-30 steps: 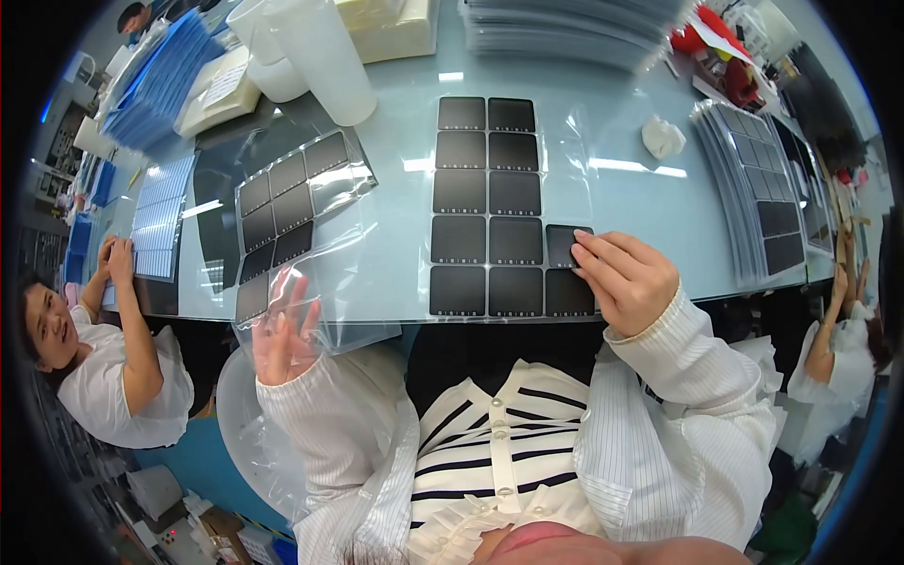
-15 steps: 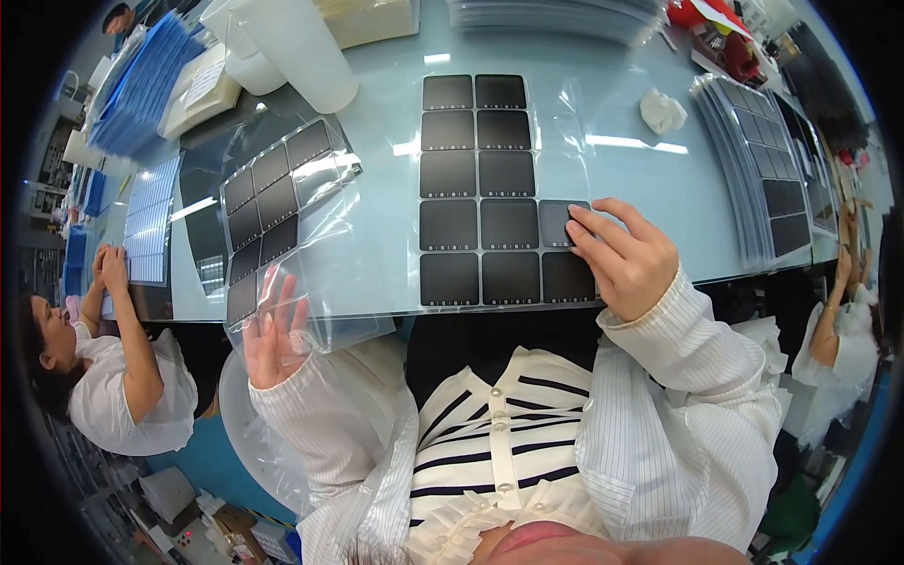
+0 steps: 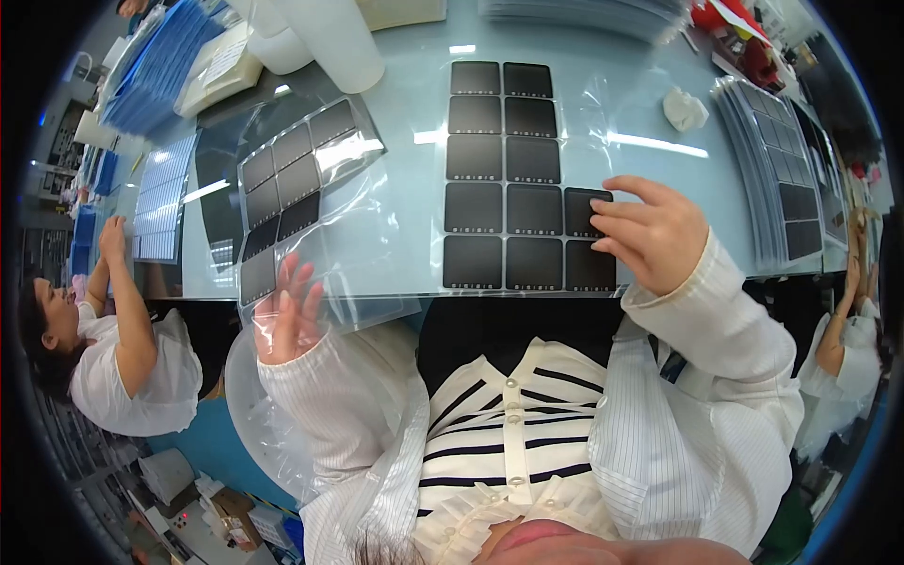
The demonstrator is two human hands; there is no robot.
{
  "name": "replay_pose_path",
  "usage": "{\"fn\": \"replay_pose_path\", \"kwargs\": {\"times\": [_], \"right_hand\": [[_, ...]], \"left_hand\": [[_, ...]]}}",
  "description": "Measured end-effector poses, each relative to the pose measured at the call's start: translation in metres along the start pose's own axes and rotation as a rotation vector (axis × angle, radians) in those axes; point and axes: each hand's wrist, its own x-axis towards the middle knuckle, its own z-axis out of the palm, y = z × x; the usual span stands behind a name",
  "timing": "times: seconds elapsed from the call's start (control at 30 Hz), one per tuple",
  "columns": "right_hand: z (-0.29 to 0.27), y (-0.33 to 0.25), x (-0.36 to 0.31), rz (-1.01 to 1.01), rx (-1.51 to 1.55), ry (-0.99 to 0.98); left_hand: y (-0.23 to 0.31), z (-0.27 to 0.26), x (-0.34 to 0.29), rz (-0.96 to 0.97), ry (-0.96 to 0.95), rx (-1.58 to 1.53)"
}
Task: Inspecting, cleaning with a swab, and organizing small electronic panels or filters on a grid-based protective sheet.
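In the middle of the table, dark square film pieces with small pale marks along one edge lie in two columns on a clear plastic sheet. A third column has begun at the right. My right hand has its fingertips on the right part of the upper piece in that column, its fingers spread apart. At the left, a clear sheet carries more dark squares and hangs over the table's front edge. My left hand is palm up with fingers apart, its fingers partly seen through this clear plastic.
A stack of clear sheets with dark squares stands right, near a crumpled white wad. White cylinders, blue sheet stacks and a red item lie farther back. One person works at left, another at right.
The piece under my right fingertips looked pale grey and now appears dark like its neighbours. The whole view has shifted slightly; my left hand stays by the left sheet.
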Motion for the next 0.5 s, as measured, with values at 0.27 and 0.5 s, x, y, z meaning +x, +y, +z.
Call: {"fn": "replay_pose_path", "kwargs": {"times": [0.27,0.5], "right_hand": [[0.012,-0.072,0.110,-0.422,0.456,0.240],[0.071,-0.130,0.164,-0.562,0.639,0.317]], "left_hand": [[0.007,0.045,-0.023,0.315,-0.048,0.085],[0.007,0.062,-0.039,0.259,0.093,0.079]]}}
